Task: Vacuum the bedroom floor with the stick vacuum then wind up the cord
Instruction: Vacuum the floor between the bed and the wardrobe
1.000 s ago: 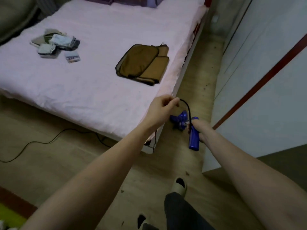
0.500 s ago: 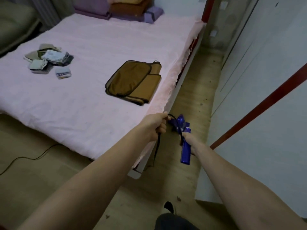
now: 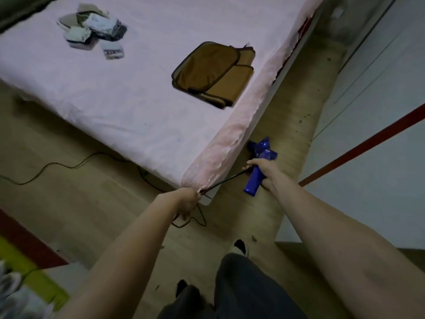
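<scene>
My right hand [image 3: 263, 169] grips the blue handle of the stick vacuum [image 3: 253, 183], whose blue body [image 3: 264, 149] shows just beyond my fingers, beside the bed's corner. A black cord [image 3: 224, 182] runs taut from the handle down-left to my left hand [image 3: 187, 202], which grips it at the bed corner. Below my left hand the cord hangs in a loose loop [image 3: 197, 221] on the floor. More black cord [image 3: 69, 165] trails across the wooden floor to the left, under the bed's edge.
The bed [image 3: 128, 93] with a pink sheet fills the upper left, with a brown folded mat [image 3: 213, 72] and a pile of small clothes [image 3: 92, 33] on it. A white wardrobe with a red stripe [image 3: 368, 139] walls the narrow aisle on the right. My legs and slippered foot [image 3: 240, 247] stand below.
My left hand has pulled away from the handle, down and left, drawing the cord out taut. The right hand still holds the blue handle. The view has tilted down.
</scene>
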### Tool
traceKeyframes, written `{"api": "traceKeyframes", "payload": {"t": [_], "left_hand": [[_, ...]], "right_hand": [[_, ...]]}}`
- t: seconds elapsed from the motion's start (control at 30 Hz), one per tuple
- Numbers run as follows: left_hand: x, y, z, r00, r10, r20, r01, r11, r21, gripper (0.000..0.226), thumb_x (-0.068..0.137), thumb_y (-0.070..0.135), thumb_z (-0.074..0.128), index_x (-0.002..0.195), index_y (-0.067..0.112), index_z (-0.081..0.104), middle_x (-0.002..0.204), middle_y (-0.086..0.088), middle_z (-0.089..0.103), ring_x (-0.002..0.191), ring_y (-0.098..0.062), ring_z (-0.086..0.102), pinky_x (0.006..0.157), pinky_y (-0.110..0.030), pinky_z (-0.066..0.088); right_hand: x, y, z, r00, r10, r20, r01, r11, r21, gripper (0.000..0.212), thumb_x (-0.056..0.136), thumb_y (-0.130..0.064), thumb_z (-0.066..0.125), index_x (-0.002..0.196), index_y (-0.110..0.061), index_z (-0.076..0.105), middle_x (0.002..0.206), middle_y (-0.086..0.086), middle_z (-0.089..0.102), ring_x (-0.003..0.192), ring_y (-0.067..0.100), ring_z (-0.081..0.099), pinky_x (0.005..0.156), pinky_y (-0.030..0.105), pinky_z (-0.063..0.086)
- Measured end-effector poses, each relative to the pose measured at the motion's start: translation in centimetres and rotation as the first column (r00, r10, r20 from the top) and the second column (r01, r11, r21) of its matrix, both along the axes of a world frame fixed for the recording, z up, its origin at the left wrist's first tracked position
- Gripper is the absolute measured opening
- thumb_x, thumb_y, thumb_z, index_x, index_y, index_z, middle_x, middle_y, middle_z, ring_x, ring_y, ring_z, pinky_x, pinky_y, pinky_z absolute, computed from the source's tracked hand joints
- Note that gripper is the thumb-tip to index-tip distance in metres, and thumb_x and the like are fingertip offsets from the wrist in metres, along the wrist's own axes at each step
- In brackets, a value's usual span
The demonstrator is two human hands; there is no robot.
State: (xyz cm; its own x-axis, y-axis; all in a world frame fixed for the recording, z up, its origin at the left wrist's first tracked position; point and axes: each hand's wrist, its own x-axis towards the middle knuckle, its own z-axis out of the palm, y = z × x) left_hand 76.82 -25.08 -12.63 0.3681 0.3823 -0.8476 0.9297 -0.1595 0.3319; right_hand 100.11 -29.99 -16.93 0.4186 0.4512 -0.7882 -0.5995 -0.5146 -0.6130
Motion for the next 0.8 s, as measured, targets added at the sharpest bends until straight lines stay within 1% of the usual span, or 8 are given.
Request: {"api": "traceKeyframes", "payload": {"t": [0.07,0.1,0.23,0.37,0.43,0.53,0.6,0.8], "left_hand": [[-3.1,-1.5,-0.5,1.000,0.021,-0.004,-0.022,0.999,-0.040,0.026,0.103,0.013,0.034,0.112,0.000,0.054,0.086,-0.011,0.056,0.074,-0.026,0.063,0.059,-0.028,0.050],[-5.5,-2.3,-0.7,1.000,0.014,0.012,-0.014,1.000,0.002,0.024,0.102,0.013,0.036,0.107,0.001,0.056,0.081,-0.007,0.054,0.073,-0.026,0.062,0.059,-0.029,0.050],[-10.8,-5.2,-1.0,0.970,0.107,0.218,-0.141,0.979,0.145,0.036,0.100,0.032,0.043,0.076,0.014,0.062,0.062,0.000,0.051,0.053,-0.015,0.049,0.045,-0.022,0.040],[-14.4,-7.9,-1.1,0.834,0.380,0.400,-0.446,0.891,0.086,0.031,0.094,0.030,0.057,0.076,0.010,0.073,0.049,0.007,0.047,0.042,-0.007,0.036,0.041,-0.019,0.029],[-15.1,-8.6,-0.9,0.742,0.515,0.430,-0.568,0.823,-0.004,0.027,0.093,0.026,0.060,0.079,0.008,0.074,0.046,0.007,0.044,0.041,-0.008,0.032,0.039,-0.019,0.026],[-14.7,-10.1,-0.3,0.668,0.610,0.427,-0.637,0.765,-0.097,0.024,0.093,0.024,0.060,0.087,0.005,0.073,0.051,0.003,0.044,0.042,-0.009,0.034,0.037,-0.021,0.027],[-14.2,-11.2,-0.3,0.648,0.638,0.416,-0.663,0.741,-0.105,0.023,0.094,0.024,0.059,0.091,0.004,0.071,0.055,0.002,0.047,0.044,-0.008,0.038,0.039,-0.020,0.030],[-13.1,-14.9,-1.0,0.725,0.572,0.383,-0.599,0.798,-0.059,0.024,0.097,0.024,0.053,0.094,0.004,0.066,0.069,-0.001,0.054,0.054,-0.010,0.045,0.050,-0.021,0.036]], "right_hand": [[-3.1,-1.2,-0.1,1.000,-0.022,-0.005,0.022,0.999,0.030,0.042,0.080,-0.001,0.065,0.120,-0.002,0.052,0.094,0.015,0.065,0.093,0.028,0.067,0.075,0.035,0.055],[-5.4,-2.2,0.1,0.999,-0.035,-0.002,0.035,0.999,0.035,0.046,0.080,-0.002,0.066,0.124,-0.002,0.051,0.097,0.016,0.065,0.092,0.027,0.067,0.076,0.036,0.055],[-11.3,-5.7,1.5,0.981,-0.109,-0.163,0.128,0.985,0.114,0.020,0.082,-0.001,0.065,0.100,-0.002,0.056,0.067,0.007,0.060,0.048,0.011,0.057,0.044,0.022,0.049],[-16.8,-10.5,2.2,0.978,-0.020,-0.208,0.039,0.996,0.086,0.007,0.080,0.000,0.068,0.084,-0.001,0.063,0.061,0.005,0.067,0.045,0.007,0.056,0.043,0.018,0.049],[-19.1,-12.8,2.0,0.974,0.033,-0.222,-0.024,0.999,0.043,0.024,0.074,-0.002,0.074,0.095,0.001,0.063,0.071,0.008,0.072,0.047,0.006,0.058,0.045,0.018,0.050],[-21.8,-14.7,1.6,0.967,0.111,-0.231,-0.105,0.994,0.035,0.071,0.060,-0.012,0.083,0.120,-0.001,0.047,0.088,0.013,0.075,0.053,0.008,0.062,0.052,0.020,0.052],[-23.1,-15.3,1.4,0.962,0.151,-0.227,-0.144,0.988,0.048,0.081,0.055,-0.017,0.086,0.121,-0.001,0.043,0.086,0.014,0.075,0.059,0.011,0.065,0.057,0.022,0.053],[-23.4,-18.0,0.8,0.929,0.180,-0.322,-0.155,0.983,0.104,0.044,0.060,-0.007,0.078,0.100,0.000,0.061,0.071,0.009,0.071,0.057,0.012,0.064,0.052,0.022,0.053]]}}
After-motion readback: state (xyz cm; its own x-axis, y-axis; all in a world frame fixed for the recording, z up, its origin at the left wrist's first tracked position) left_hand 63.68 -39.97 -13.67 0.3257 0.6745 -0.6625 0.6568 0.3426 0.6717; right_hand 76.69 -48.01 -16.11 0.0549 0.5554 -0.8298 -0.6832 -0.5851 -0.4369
